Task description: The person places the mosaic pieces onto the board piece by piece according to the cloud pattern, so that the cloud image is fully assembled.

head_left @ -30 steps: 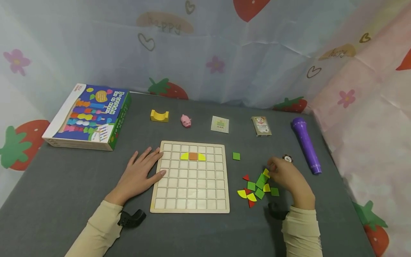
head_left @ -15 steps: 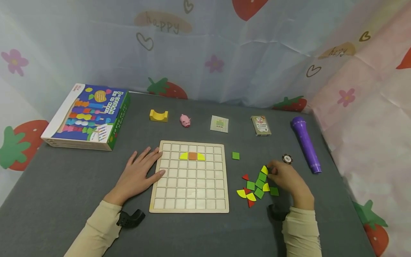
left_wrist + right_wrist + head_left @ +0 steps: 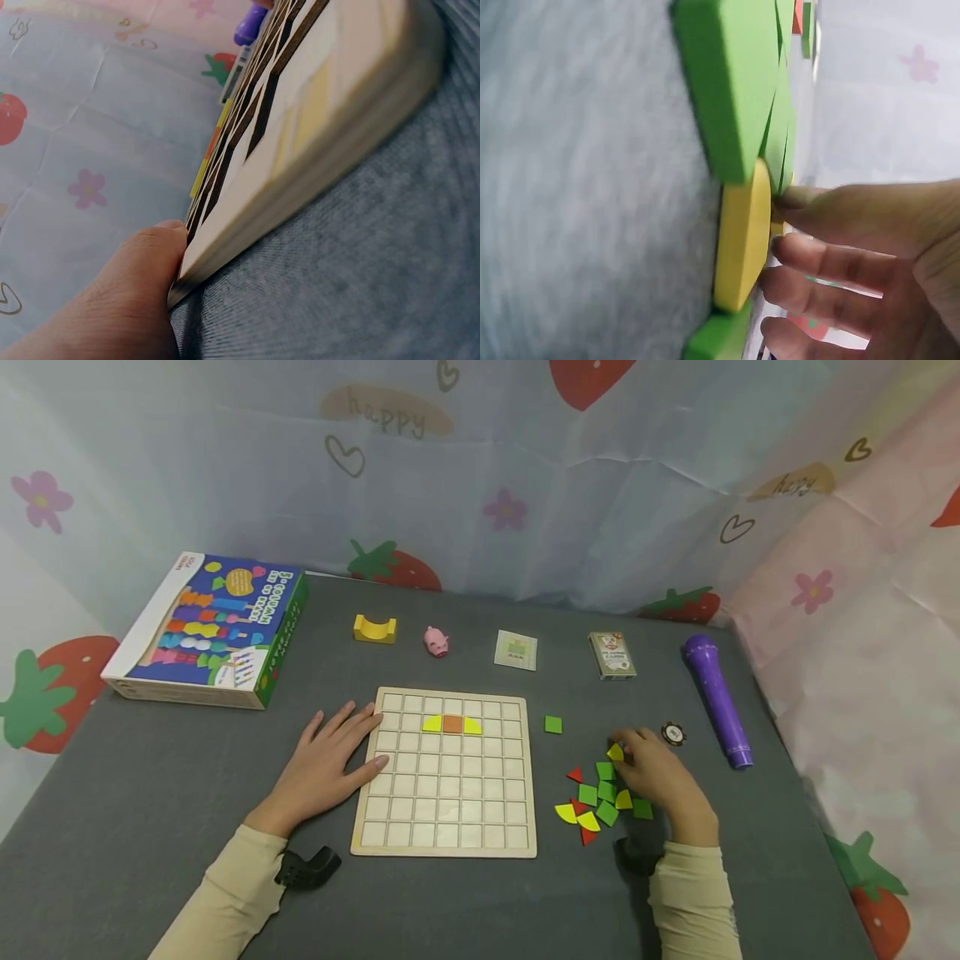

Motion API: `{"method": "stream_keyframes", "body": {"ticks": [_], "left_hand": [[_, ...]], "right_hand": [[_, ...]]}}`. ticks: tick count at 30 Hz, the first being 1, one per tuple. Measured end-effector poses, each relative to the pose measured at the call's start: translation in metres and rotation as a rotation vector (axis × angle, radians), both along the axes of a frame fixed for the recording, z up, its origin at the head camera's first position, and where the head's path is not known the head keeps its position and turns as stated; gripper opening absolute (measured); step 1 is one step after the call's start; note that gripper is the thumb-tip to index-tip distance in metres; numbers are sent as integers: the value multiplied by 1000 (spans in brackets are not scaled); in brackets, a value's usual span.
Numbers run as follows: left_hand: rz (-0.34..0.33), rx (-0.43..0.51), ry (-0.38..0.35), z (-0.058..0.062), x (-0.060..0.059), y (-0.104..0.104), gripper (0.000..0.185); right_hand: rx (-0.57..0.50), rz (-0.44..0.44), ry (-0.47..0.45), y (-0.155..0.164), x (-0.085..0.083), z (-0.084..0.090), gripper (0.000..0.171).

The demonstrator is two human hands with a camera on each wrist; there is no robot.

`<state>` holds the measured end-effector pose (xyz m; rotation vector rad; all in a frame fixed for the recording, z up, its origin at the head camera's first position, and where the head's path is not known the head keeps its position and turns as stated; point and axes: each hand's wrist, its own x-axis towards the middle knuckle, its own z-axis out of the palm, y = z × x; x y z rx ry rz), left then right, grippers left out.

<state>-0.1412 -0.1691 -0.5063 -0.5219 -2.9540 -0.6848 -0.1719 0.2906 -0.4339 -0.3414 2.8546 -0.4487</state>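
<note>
My left hand (image 3: 318, 770) lies with fingers spread at the left edge of the wooden grid board (image 3: 447, 850), its thumb over the rim. In the left wrist view the thumb (image 3: 142, 274) presses against the board's edge. Two yellow quarter-round tiles (image 3: 432, 724) flank an orange square tile (image 3: 452, 724) in an upper row of the grid. To the board's right, my right hand (image 3: 663, 777) pinches another yellow quarter-round tile (image 3: 615, 752) between thumb and fingertips. It is at the top of a loose group of green square tiles (image 3: 588, 794), yellow quarter-rounds and red triangles (image 3: 574, 774).
A lone green square (image 3: 553, 725) lies right of the board. Along the back are a game box (image 3: 210, 627), yellow arch block (image 3: 375, 630), pink pig (image 3: 436, 642), pattern card (image 3: 516, 651) and playing-card box (image 3: 612, 657). A poker chip (image 3: 673, 733) and purple microphone (image 3: 717, 702) lie right.
The right hand has shifted left with its fingertips on the top yellow tile, which has turned and moved slightly up. The green square beneath it has also turned. The left hand stays put.
</note>
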Motion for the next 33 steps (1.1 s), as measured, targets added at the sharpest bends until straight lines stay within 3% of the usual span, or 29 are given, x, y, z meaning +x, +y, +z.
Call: {"method": "stream_keyframes", "body": {"ticks": [16,23,33], "left_hand": [[3,2,5,2,1,1,70],[0,-2,8,0,0,1,70],[-1,-1,0,1,0,0,71]], "right_hand": [[-8,38,15,-14,-7,10,29],[16,108,32,-49,-9,20,29],[18,260,15,-113,-7,15,31]]}}
